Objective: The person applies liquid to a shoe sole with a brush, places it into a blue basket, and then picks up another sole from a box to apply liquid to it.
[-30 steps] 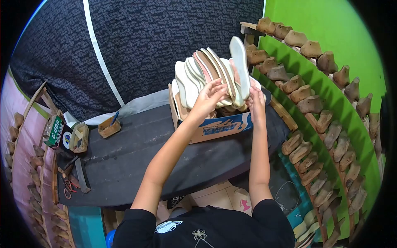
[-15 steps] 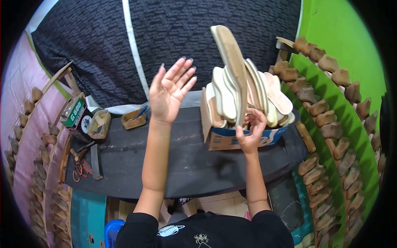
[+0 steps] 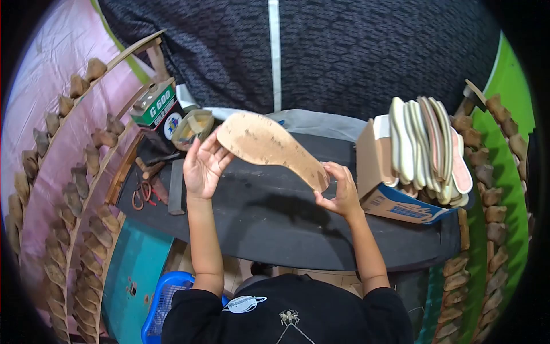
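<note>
A tan insole (image 3: 272, 146) with dark marks on its face is held up over the black table, its wide toe end to the left. My right hand (image 3: 344, 195) pinches the narrow heel end between thumb and fingers. At the toe end, my left hand (image 3: 203, 172) is turned palm up with its thumb apart, and its fingertips meet the insole's edge and are partly hidden by it. To the right of my right hand, a cardboard box (image 3: 381, 198) is packed with upright insoles (image 3: 427, 143) in cream, brown and pink.
At the table's left are a G 600 tin (image 3: 157, 112), a small tray (image 3: 193, 127), scissors (image 3: 139, 198) and a dark flat bar (image 3: 176, 186). Racks of wooden shoe lasts (image 3: 71, 195) line both sides. A blue plastic chair (image 3: 163, 298) stands below the table.
My right hand has brought the insole out of the box and leftward, turning it from upright to nearly level. My left hand has come to its toe end. The view has swung left.
</note>
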Motion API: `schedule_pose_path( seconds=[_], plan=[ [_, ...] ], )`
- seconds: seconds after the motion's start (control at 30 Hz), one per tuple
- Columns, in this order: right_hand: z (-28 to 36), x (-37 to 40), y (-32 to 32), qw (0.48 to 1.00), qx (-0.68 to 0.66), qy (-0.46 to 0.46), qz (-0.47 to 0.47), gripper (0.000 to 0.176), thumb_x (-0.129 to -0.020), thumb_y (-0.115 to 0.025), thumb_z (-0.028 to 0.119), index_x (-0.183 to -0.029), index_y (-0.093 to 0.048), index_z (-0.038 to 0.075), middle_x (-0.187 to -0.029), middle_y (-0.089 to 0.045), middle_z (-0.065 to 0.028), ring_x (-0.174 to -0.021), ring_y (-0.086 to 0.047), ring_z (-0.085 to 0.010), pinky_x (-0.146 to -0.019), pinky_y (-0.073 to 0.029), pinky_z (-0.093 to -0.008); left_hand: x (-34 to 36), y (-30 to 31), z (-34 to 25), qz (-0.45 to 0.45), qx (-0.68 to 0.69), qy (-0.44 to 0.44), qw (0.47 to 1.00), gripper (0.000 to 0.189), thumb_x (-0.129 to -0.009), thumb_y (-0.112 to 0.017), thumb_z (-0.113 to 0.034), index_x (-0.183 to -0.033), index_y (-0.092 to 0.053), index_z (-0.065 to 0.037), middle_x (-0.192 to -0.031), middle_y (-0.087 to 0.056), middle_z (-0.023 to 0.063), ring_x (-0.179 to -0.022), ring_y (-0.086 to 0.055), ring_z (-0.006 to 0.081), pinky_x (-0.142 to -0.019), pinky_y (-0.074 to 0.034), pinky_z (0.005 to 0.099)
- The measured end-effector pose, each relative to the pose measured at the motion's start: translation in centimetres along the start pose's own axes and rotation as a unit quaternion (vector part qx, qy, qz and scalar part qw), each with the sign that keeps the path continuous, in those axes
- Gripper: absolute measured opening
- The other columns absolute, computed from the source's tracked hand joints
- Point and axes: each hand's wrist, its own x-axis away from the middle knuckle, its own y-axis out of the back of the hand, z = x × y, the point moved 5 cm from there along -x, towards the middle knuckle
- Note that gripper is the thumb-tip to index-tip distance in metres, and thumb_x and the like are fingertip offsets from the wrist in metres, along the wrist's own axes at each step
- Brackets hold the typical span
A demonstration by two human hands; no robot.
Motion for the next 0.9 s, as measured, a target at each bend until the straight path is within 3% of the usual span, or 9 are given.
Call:
schedule_pose_path(
  seconds=[0.17,0.3,0.5,0.57,0.7,0.77,0.83,0.87,0.9],
  plan=[
    [-0.4,1.9,-6.2,0.99,-0.052,-0.01,0.132,0.059,-0.057,-0.067,0.018,-0.108,-0.04,0.005,-0.103,-0.049,-0.0123,-0.086,-0.049,-0.0286,-0.075,-0.039,-0.0352,5.2,10.9,0.9,-0.196,-0.08,0.069,0.975,0.048,-0.086,-0.035,-0.034,-0.114,-0.039,0.005,-0.109,-0.049,0.0139,-0.094,-0.053,0.0198,-0.077,-0.047,0.0303],
    [-0.4,3.0,-10.3,0.96,-0.083,-0.043,0.265,0.06,-0.058,-0.068,0.019,-0.11,-0.041,0.004,-0.101,-0.049,-0.0147,-0.09,-0.047,-0.0306,-0.078,-0.038,-0.036,8.4,16.4,1.7,-0.289,-0.195,0.133,0.928,0.046,-0.085,-0.04,-0.034,-0.11,-0.044,0.004,-0.106,-0.051,0.0124,-0.091,-0.054,0.0168,-0.073,-0.047,0.0266],
    [-0.5,2.2,-13.0,0.935,-0.124,-0.095,0.319,0.063,-0.061,-0.067,0.021,-0.115,-0.039,0.005,-0.103,-0.049,-0.0132,-0.084,-0.05,-0.0271,-0.076,-0.04,-0.0356,9.1,20.0,1.1,-0.31,-0.305,0.157,0.887,0.029,-0.084,-0.046,-0.019,-0.104,-0.05,0.001,-0.091,-0.058,0.0079,-0.079,-0.058,0.015,-0.073,-0.047,0.0271],
    [-1.6,0.9,-13.6,0.935,-0.121,-0.148,0.298,0.06,-0.065,-0.065,0.028,-0.114,-0.04,0.005,-0.107,-0.048,-0.0131,-0.085,-0.051,-0.0249,-0.078,-0.039,-0.0347,8.7,20.4,1.2,-0.284,-0.32,0.181,0.886,0.028,-0.084,-0.046,-0.018,-0.103,-0.051,0.001,-0.091,-0.058,0.008,-0.08,-0.057,0.0141,-0.073,-0.047,0.0274],
    [-6.4,-2.3,-15.5,0.963,-0.137,-0.232,0.015,0.056,-0.07,-0.063,0.017,-0.117,-0.035,0.005,-0.107,-0.043,-0.0092,-0.071,-0.046,-0.014,-0.066,-0.041,-0.0256,8.1,20.5,1.2,-0.268,-0.317,0.191,0.89,0.028,-0.084,-0.046,-0.017,-0.104,-0.051,0.002,-0.091,-0.058,0.0071,-0.081,-0.056,0.0127,-0.073,-0.047,0.0271],
    [-9.7,-3.6,-17.1,0.919,-0.212,-0.316,-0.103,0.056,-0.072,-0.062,0.015,-0.119,-0.032,0.004,-0.107,-0.039,-0.0076,-0.072,-0.044,-0.0108,-0.062,-0.041,-0.0222,7.8,20.7,1.3,-0.26,-0.317,0.197,0.891,0.028,-0.084,-0.046,-0.017,-0.104,-0.051,0.001,-0.092,-0.058,0.0067,-0.081,-0.056,0.0125,-0.072,-0.047,0.0267],
    [-12.7,-4.9,-18.6,0.908,-0.193,-0.332,-0.168,0.055,-0.075,-0.06,0.017,-0.119,-0.031,0.004,-0.105,-0.038,-0.009,-0.07,-0.045,-0.0109,-0.059,-0.04,-0.0204,7.6,21.0,1.3,-0.251,-0.319,0.202,0.891,0.027,-0.084,-0.046,-0.017,-0.104,-0.051,0.001,-0.092,-0.058,0.0064,-0.082,-0.056,0.0123,-0.072,-0.047,0.0262],
    [-14.1,-5.2,-19.7,0.864,-0.268,-0.378,-0.198,0.058,-0.073,-0.063,0.023,-0.118,-0.033,0.003,-0.106,-0.037,-0.0107,-0.064,-0.045,-0.0117,-0.054,-0.04,-0.0201,7.5,21.5,1.5,-0.245,-0.319,0.205,0.892,0.027,-0.084,-0.046,-0.017,-0.104,-0.051,0.001,-0.092,-0.058,0.0062,-0.082,-0.056,0.0121,-0.072,-0.047,0.0261],
    [-14.4,-5.8,-20.1,0.864,-0.267,-0.376,-0.202,0.058,-0.073,-0.063,0.023,-0.118,-0.033,0.003,-0.106,-0.037,-0.0107,-0.064,-0.045,-0.0117,-0.054,-0.04,-0.0201,7.4,21.6,1.5,-0.24,-0.32,0.207,0.893,0.027,-0.084,-0.046,-0.017,-0.105,-0.051,0.0,-0.092,-0.058,0.0059,-0.082,-0.056,0.012,-0.072,-0.047,0.026]
  ],
)
